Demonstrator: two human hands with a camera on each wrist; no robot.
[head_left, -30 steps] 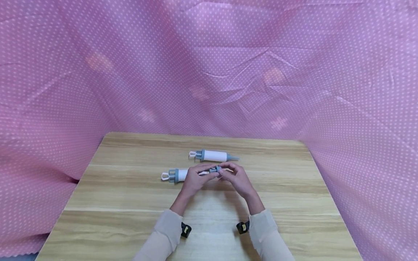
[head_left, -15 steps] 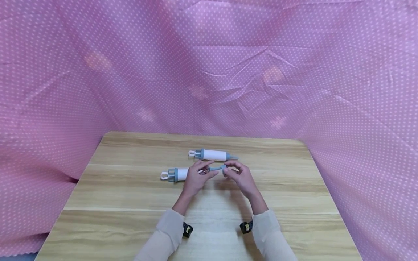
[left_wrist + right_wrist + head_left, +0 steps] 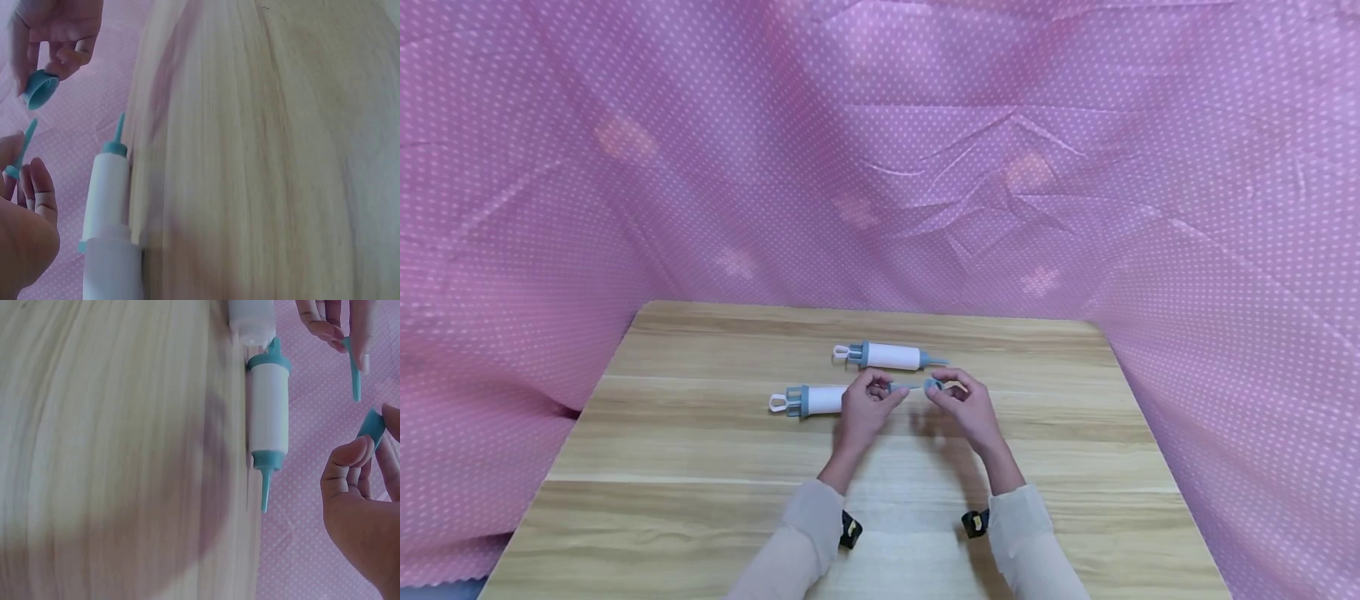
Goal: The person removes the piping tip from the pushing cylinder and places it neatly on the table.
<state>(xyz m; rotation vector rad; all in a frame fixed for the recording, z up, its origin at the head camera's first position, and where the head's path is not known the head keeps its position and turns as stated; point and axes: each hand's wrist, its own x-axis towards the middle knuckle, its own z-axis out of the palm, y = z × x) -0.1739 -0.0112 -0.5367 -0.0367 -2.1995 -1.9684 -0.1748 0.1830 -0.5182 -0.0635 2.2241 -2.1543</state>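
My left hand (image 3: pixel 865 412) pinches a slim teal nozzle (image 3: pixel 28 140) by its wider base, tip pointing toward the other hand. In my right hand (image 3: pixel 966 408), thumb and fingers grip a short teal ring cap (image 3: pixel 41 90), its hollow side facing the nozzle. A small gap separates nozzle and cap, both held above the table. Just left of my left hand lies a white-barrelled syringe (image 3: pixel 825 400) with a teal collar and a white loop handle; the hand covers its front end.
Behind the hands, a second white syringe (image 3: pixel 892 357) lies on the wooden table (image 3: pixel 700 450), teal nozzle fitted and pointing right. A pink dotted cloth (image 3: pixel 880 208) hangs around the table's back and sides.
The ring cap, earlier close against the nozzle between the hands, has moved right and off its tip. Both hands have shifted right, and the syringes have stayed put.
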